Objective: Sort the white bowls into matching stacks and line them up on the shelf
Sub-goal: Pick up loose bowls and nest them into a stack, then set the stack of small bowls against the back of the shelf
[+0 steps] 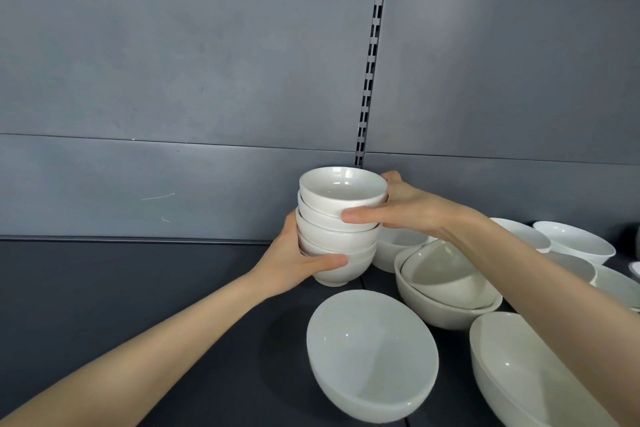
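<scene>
A stack of several small white bowls [337, 236] stands on the dark shelf [138, 288] near the back panel. My left hand [294, 263] grips the lower bowls of the stack from the left, thumb across the front. My right hand [398, 208] grips the upper bowls from the right, thumb on the front and fingers behind. The stack leans slightly.
A wide white bowl [372, 354] sits in front of the stack. Nested larger bowls [446, 288] lie to the right, with a big bowl [526, 374] at the lower right and more bowls [575, 243] behind my right arm. A slotted upright [372, 62] runs up the grey back panel.
</scene>
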Tool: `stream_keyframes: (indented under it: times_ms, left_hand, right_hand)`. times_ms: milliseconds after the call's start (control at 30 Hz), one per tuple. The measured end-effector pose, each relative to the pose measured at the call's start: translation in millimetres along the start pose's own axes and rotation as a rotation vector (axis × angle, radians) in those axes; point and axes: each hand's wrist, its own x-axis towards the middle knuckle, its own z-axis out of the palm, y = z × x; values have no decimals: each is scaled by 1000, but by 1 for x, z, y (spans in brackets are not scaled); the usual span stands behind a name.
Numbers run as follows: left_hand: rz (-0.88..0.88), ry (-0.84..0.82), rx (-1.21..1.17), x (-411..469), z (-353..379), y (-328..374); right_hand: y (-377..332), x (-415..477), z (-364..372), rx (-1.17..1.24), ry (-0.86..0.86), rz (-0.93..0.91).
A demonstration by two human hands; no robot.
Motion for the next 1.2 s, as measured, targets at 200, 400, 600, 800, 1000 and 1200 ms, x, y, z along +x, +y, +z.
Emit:
stream_keyframes:
  times_ms: [200, 400, 600, 800, 1000, 1200]
  left_hand:
    - [-28, -82, 75, -4, -15, 8]
    - [-28, 30, 342, -15, -25, 20]
    - [-1, 113, 399, -45, -37, 41]
    - [41, 123, 272, -98, -31, 61]
    - [-89, -3, 198, -155, -13, 44]
    - [-138, -52, 227, -164, 7, 36]
  right_hand:
    - [-4, -8, -5, 2, 6, 28]
    - [-5, -26, -5, -84, 175, 53]
    - [-10, -61, -1, -149, 339, -6]
    - [-8, -105, 18, -144, 427, -97]
    - [6, -154, 49, -78, 358, -128]
    - [14, -180, 77, -109, 260, -128]
